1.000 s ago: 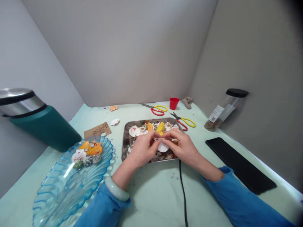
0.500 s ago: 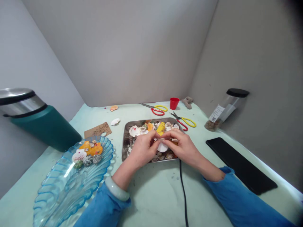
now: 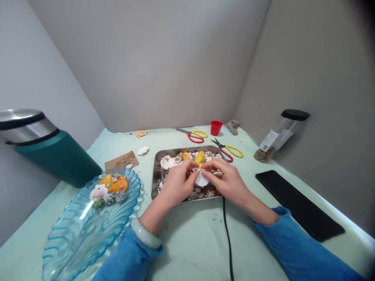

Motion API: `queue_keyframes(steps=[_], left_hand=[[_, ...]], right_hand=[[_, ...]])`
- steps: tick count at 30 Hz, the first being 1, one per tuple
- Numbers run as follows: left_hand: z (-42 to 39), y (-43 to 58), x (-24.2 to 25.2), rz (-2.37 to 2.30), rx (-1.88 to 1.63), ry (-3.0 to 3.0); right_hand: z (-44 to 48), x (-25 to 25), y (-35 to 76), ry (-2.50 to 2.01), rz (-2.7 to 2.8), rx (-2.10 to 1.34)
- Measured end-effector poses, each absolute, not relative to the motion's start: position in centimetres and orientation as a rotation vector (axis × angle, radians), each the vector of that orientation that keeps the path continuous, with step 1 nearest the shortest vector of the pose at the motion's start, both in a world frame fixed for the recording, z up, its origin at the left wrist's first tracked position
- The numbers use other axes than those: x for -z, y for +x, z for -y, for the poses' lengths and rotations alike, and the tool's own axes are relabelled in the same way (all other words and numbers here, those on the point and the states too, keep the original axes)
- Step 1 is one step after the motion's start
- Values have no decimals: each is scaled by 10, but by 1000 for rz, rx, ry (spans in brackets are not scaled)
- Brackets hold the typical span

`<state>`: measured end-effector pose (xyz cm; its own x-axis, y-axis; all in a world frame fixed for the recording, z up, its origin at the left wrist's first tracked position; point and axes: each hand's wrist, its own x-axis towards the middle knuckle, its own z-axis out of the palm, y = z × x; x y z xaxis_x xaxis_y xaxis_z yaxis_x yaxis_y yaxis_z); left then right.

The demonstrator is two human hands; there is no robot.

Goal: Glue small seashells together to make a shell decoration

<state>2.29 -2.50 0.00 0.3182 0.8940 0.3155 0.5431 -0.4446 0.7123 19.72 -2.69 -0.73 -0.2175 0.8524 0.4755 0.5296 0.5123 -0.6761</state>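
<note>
A white scallop shell (image 3: 201, 180) is pinched between my two hands, its fan edge pointing toward me. My left hand (image 3: 179, 181) grips its upper left side with thumb and fingertips. On the other side, my right hand (image 3: 227, 178) pinches it the same way. Both hands are over a metal tray (image 3: 154, 183) filled with mixed shells and small stones. Beyond the fingertips lies a yellow piece (image 3: 199, 158) in the tray, and a white shell with a red mark (image 3: 166, 161) is at its far left. My hands hide part of the tray's contents.
At left stand a clear blue dish (image 3: 73, 230) with shells and stones, and a teal bottle (image 3: 61, 158). Two scissors (image 3: 197, 136) and a red cup (image 3: 216, 127) are at the back. A jar (image 3: 271, 142) and black slab (image 3: 299, 205) lie right; a black cable (image 3: 227, 230) runs toward me.
My fingertips have shifted slightly around the shell, and a bit more of it shows. Both hands stay over the tray. The view has moved very slightly.
</note>
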Motion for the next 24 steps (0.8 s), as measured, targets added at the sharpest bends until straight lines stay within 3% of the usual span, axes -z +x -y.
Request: queue_keyframes(steps=[24], left_hand=[[26,23,-1,-1239,-931,2110]], right_hand=[[27,7,197,-1094,1952,-453]])
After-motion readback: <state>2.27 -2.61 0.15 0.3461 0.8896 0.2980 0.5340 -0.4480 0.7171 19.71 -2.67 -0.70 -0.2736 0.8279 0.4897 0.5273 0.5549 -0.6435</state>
